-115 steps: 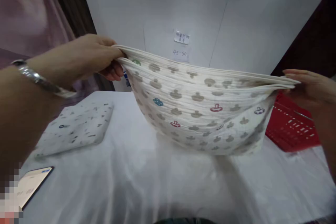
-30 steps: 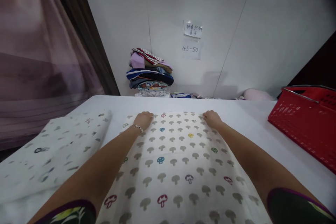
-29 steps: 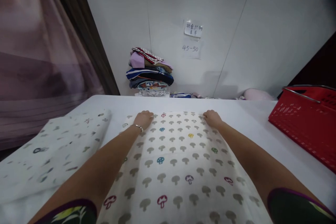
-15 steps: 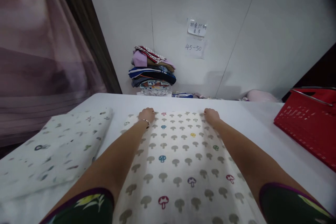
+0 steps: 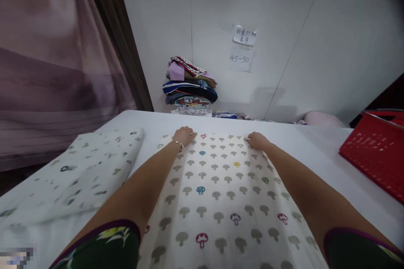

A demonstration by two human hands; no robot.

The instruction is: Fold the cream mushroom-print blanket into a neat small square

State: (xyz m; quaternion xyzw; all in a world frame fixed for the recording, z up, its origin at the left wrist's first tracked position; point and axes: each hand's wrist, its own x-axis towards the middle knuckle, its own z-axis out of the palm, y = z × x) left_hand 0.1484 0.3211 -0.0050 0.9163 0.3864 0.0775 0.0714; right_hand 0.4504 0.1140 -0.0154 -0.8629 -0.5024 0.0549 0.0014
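A white cloth with a mushroom print [image 5: 217, 193] lies spread flat on the white table [image 5: 315, 155], running from me to the far side. Both my arms stretch out over it. My left hand [image 5: 184, 135], with a silver bracelet at the wrist, rests on the cloth's far left corner. My right hand [image 5: 257, 140] rests on its far right corner. The fingers of both hands curl down over the far edge and pinch it.
A second folded patterned cloth [image 5: 78, 172] lies to the left. A red plastic basket [image 5: 375, 151] stands at the right. A stack of folded clothes [image 5: 189, 88] sits against the back wall under two paper notes [image 5: 243, 46]. A purple curtain [image 5: 47, 63] hangs at the left.
Earlier I held the cloth up in the air by its edge; it now lies flat on the table. Over the last second my hands stayed at the far corners and the view shifted slightly.
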